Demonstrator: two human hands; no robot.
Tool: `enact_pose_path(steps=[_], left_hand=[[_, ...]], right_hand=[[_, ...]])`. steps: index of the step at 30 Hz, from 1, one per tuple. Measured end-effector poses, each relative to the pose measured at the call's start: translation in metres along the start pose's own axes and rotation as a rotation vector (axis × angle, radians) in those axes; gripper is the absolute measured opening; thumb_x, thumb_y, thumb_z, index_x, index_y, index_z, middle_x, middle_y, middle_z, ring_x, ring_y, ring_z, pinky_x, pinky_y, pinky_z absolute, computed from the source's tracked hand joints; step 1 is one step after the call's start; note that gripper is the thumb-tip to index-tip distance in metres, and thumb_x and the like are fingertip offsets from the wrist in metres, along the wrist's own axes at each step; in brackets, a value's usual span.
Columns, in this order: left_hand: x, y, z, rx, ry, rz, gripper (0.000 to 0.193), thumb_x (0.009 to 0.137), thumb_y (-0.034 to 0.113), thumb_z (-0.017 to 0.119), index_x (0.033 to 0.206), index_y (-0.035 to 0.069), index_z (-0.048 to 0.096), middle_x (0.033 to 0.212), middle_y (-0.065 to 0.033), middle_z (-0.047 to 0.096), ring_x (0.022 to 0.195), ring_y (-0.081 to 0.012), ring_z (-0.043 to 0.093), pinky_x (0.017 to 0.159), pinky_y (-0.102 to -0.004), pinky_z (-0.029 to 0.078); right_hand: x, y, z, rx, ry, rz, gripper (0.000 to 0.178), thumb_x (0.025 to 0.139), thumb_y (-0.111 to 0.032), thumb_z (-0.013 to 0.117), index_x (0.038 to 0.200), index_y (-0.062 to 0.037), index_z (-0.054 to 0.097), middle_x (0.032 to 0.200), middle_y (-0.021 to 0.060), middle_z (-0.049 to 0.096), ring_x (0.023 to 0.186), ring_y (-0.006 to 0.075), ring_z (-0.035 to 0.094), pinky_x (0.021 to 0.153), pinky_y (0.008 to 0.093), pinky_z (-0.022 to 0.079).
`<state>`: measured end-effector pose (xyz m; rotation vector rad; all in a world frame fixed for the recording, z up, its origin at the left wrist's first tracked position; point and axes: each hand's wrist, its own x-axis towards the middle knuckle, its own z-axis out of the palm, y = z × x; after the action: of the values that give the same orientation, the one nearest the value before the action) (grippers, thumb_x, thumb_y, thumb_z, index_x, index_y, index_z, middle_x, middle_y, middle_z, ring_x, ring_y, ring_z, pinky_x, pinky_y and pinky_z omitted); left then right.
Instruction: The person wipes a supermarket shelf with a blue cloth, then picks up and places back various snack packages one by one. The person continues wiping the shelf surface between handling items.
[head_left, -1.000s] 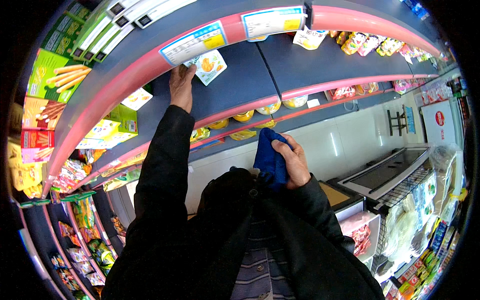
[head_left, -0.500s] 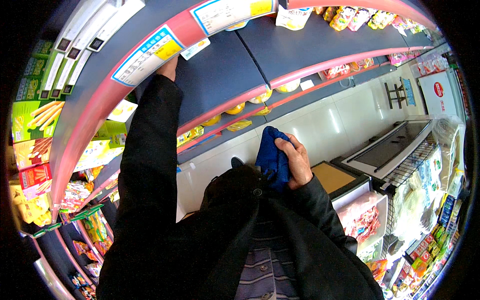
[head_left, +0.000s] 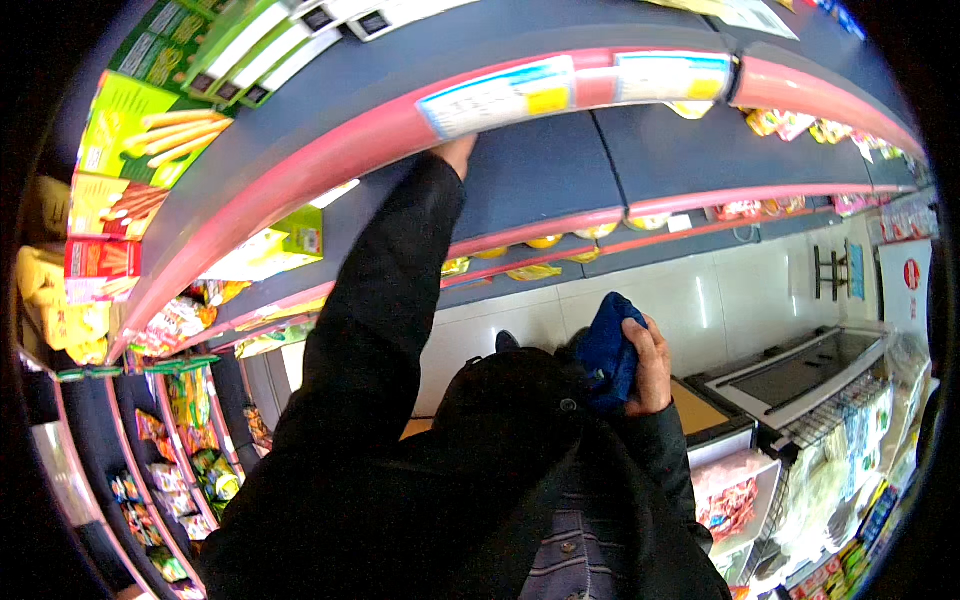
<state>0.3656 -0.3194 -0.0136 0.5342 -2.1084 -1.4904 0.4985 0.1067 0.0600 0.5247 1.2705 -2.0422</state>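
Note:
My left arm reaches forward beneath the pink front edge [head_left: 350, 145] of an upper shelf. Only the wrist side of my left hand [head_left: 458, 155] shows, over a dark grey lower shelf board [head_left: 540, 180]; its fingers are hidden behind the shelf edge and its price labels. Close to my body, right of centre, my right hand [head_left: 652, 368] is closed round a bunched dark blue cloth [head_left: 605, 355]. The cloth hangs clear of the shelves, above the pale floor.
Green and red snack boxes [head_left: 150, 130] stand at the far left. Bagged snacks [head_left: 535, 271] sit on the lowest shelf ahead. To the right are a dark-topped freezer [head_left: 800, 370], a wire rack [head_left: 835, 410] and a white bin [head_left: 745, 500] of small red packets.
The view has shifted, so shelves and arms appear further right and lower. A small white card near my left hand no longer shows. My right hand keeps hold of the cloth.

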Motion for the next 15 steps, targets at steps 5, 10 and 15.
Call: enact_pose_path(steps=[5, 10, 15], left_hand=[[-0.141, 0.092, -0.028, -0.332, 0.229, -0.131, 0.060, 0.085, 0.003, 0.069, 0.141, 0.000, 0.048, 0.141, -0.0146, 0.051, 0.134, -0.0255, 0.047, 0.106, -0.0375, 0.042], [-0.184, 0.049, -0.108, -0.215, 0.567, -0.121, 0.058, 0.084, 0.001, 0.066, 0.138, -0.003, 0.046, 0.138, -0.0154, 0.050, 0.131, -0.0258, 0.047, 0.109, -0.0376, 0.039], [-0.176, 0.040, -0.145, -0.200, 0.664, -0.089, 0.065, 0.084, 0.002, 0.064, 0.143, -0.006, 0.039, 0.141, -0.0195, 0.046, 0.134, -0.0280, 0.043, 0.113, -0.0394, 0.032]], right_hand=[[-0.001, 0.002, 0.018, -0.069, -0.038, -0.018, 0.032, 0.091, -0.020, 0.066, 0.117, -0.0016, 0.063, 0.095, 0.0053, 0.068, 0.078, 0.0169, 0.067, 0.072, 0.0302, 0.056], [0.002, 0.015, 0.037, -0.140, -0.103, 0.035, 0.025, 0.093, -0.017, 0.066, 0.114, -0.0028, 0.064, 0.091, 0.0037, 0.069, 0.075, 0.0147, 0.066, 0.068, 0.0289, 0.055], [0.002, 0.032, 0.056, -0.158, -0.189, 0.065, 0.022, 0.093, -0.014, 0.066, 0.112, -0.0036, 0.065, 0.091, 0.0040, 0.069, 0.074, 0.0143, 0.067, 0.066, 0.0291, 0.056]])
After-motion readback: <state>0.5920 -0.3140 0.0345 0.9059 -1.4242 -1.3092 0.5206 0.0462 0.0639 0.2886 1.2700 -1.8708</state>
